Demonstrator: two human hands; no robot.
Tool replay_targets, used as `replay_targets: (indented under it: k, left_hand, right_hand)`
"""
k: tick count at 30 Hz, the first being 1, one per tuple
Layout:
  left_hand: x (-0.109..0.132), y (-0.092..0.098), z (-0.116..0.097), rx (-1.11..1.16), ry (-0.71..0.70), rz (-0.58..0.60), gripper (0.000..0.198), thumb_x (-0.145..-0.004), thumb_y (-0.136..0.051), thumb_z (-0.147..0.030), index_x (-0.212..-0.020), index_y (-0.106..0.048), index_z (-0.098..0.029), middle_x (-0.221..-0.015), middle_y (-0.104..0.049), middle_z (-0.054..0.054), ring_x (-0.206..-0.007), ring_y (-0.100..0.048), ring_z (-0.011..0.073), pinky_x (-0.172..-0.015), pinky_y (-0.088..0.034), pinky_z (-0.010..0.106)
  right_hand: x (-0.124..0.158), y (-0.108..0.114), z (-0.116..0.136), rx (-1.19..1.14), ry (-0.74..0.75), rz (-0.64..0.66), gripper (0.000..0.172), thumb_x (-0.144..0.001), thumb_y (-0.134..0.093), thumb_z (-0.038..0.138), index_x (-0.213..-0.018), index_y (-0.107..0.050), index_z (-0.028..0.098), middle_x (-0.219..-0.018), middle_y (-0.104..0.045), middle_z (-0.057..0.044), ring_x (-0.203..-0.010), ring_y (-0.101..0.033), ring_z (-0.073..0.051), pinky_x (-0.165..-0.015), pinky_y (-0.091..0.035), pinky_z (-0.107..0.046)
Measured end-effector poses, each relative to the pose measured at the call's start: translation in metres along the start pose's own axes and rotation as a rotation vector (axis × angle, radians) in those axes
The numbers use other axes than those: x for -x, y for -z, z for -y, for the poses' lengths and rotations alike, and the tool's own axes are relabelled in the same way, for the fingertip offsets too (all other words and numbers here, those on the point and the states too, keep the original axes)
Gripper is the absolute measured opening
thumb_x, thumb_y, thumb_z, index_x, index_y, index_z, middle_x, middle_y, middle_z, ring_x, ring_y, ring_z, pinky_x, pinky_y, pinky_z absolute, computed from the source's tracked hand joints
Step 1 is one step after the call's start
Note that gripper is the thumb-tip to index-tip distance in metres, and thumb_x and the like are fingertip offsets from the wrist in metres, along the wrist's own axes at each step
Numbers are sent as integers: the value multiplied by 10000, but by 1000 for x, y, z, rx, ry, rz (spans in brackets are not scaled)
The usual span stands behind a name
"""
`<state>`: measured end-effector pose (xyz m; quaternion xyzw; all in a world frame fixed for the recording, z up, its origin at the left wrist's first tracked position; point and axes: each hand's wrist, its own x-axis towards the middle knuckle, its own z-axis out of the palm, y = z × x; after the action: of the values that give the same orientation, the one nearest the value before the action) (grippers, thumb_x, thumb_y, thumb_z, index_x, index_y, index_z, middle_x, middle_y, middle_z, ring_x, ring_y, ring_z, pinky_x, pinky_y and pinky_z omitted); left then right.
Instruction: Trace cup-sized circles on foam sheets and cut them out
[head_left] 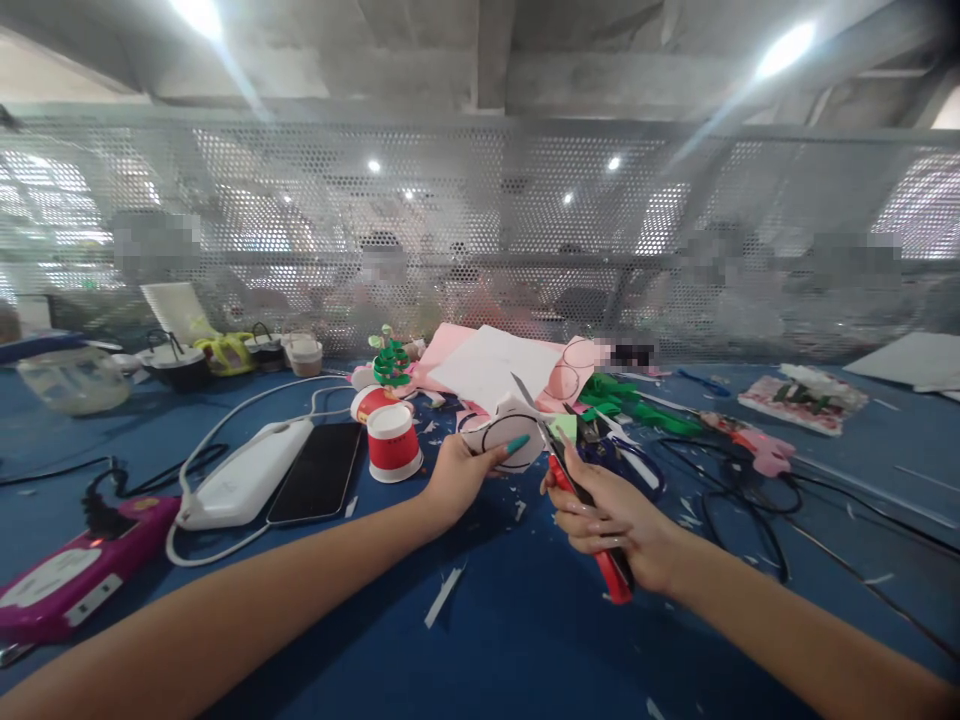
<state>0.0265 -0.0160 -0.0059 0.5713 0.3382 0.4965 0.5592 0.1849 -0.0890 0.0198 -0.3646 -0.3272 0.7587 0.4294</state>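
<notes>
My left hand (460, 475) pinches a piece of white paper (517, 432) with a dark curved line drawn on it, thumb on top. Wrapped round the red and black handles of a pair of scissors (600, 540) is my right hand (600, 505). The scissors' blades are spread at the right edge of the paper. Just left of my left hand, a red and white paper cup (394, 445) stands upside down, with another red cup (371, 403) behind it.
White and pink paper sheets (487, 362) lie behind my hands. At left are a black phone (317, 475), a white power bank (247, 475) and a purple power strip (90, 570). A pink glue gun (765, 450) with cables lies right. A perforated metal screen (450, 220) borders the table.
</notes>
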Motion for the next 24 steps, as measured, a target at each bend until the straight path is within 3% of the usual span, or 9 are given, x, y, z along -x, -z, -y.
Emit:
replay_targets:
  k: [7, 17, 24]
  left_hand:
    - [-6, 3, 7, 150, 64, -122, 365, -531, -781, -285, -844, -683, -123, -741, -724, 44, -644, -672, 182, -587, -559, 281]
    - [-3, 3, 3, -92, -43, 30, 344, -603, -727, -316, -880, -690, -113, -885, -721, 77, -774, -668, 210, -687, -547, 315]
    - [-6, 8, 5, -329, -131, 63, 231, -640, -681, -252, -815, -695, -102, -820, -719, 71, -743, -651, 192, -723, -521, 310]
  right_hand:
    - [-4, 5, -7, 7, -22, -21, 459, -895, -336, 508, -700, -509, 131, -406, -343, 85, -271, -176, 14, -255, -169, -74]
    - [3, 5, -1, 33, -53, -75, 482, -917, -295, 483, -674, -507, 126, -402, -325, 88, -265, -169, 15, -254, -146, -79]
    - [1, 13, -3, 34, -41, -42, 460, -877, -385, 523, -698, -522, 122, -422, -334, 92, -278, -169, 21, -257, -156, -77]
